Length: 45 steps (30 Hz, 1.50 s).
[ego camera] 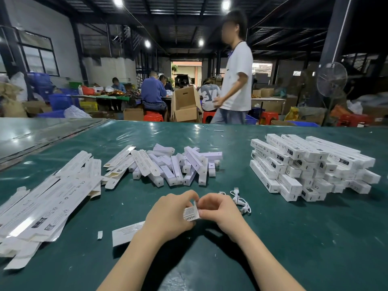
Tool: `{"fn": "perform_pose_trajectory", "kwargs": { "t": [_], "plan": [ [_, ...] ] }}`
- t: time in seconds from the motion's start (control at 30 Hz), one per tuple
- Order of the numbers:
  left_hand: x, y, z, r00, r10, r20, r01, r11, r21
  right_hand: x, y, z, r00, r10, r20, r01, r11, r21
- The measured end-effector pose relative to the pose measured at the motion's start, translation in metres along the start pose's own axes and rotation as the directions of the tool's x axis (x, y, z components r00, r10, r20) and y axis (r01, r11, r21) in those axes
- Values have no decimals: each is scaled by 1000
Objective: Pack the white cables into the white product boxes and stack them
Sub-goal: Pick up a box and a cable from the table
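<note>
**A:** From the head camera, what are the hands holding?

**B:** Both grip one white product box point(192, 214), near the middle of the green table point(273, 248). The left hand point(168, 215) curls round the box's body, which runs out to the left under the wrist. The right hand point(218, 211) pinches the end flap with bent fingers. The word SMART shows upside down on that end.

**A:** Where is the cable?

**B:** A white cable point(241, 201) lies loose on the table just right of the right hand, outside the box. One plug points toward the far side.

**A:** What else is on the table?

**B:** On the far right is a stack of closed boxes point(310, 164), laid crosswise in layers. In the middle, farther off, is a loose heap of short white boxes point(178, 164). On the left, flat unfolded cartons point(48, 202) fan out toward the near edge. A small white scrap point(100, 235) lies left of the held box.

**A:** And beyond the table?

**B:** A person in a white T-shirt point(237, 80) is mid-stride past the far edge.
</note>
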<state>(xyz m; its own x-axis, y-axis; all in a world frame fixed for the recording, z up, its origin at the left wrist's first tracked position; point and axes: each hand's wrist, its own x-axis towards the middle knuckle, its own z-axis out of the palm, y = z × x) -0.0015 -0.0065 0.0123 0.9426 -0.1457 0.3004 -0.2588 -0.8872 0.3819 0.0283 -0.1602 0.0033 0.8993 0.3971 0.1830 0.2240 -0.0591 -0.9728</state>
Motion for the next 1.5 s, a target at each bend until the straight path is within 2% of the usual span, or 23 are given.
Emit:
{"fn": "perform_pose_trajectory", "kwargs": {
  "t": [0.17,0.27,0.47,0.57,0.63,0.7,0.77,0.87,0.93,1.0,1.1,1.17,1.27,1.33,1.43,1.5],
  "plan": [
    [1,3,2,998,-1,-58,4,999,47,3,2,8,983,3,-185,-13,998,-54],
    [0,4,1,998,-2,-57,5,999,52,1,0,5,991,48,-128,-50,999,-15],
    [1,2,-2,996,-51,-69,55,997,61,-2,-3,5,998,40,44,-42,998,52],
    [0,2,-3,997,-44,-56,50,994,98,0,-3,9,999,40,-8,-39,994,106],
    [0,4,-3,998,-32,-54,37,995,96,2,-2,10,989,38,-141,-33,999,41],
    [-1,8,-3,998,-15,-60,20,996,81,4,-1,10,971,16,-237,-43,993,-110],
    [-1,10,-3,998,8,-60,-3,997,79,6,2,9,969,5,-245,-60,974,-218],
    [-1,11,-2,999,21,-43,-18,997,71,4,3,10,981,23,-193,-70,968,-240],
    [-2,10,-3,999,23,-49,-20,998,57,3,3,11,975,-1,-220,-40,983,-180],
    [-1,8,-5,995,34,-92,-31,999,28,2,0,12,967,-8,-256,8,1000,-3],
    [1,4,-7,989,69,-127,-72,997,-17,3,-2,13,969,37,-243,27,966,257],
    [1,3,-7,991,87,-101,-87,996,5,2,-2,14,976,48,-212,2,973,229],
    [-1,2,-3,994,93,-60,-90,995,45,-1,-1,15,983,35,-179,-22,997,73],
    [0,2,-5,993,89,-72,-86,996,38,-1,-2,16,982,43,-184,-23,994,107],
    [1,5,-9,990,106,-93,-106,994,4,2,-4,15,979,128,-159,-53,912,407],
    [1,6,-9,988,120,-95,-120,993,5,3,-7,13,979,177,-103,-96,841,533]
  ]
}}
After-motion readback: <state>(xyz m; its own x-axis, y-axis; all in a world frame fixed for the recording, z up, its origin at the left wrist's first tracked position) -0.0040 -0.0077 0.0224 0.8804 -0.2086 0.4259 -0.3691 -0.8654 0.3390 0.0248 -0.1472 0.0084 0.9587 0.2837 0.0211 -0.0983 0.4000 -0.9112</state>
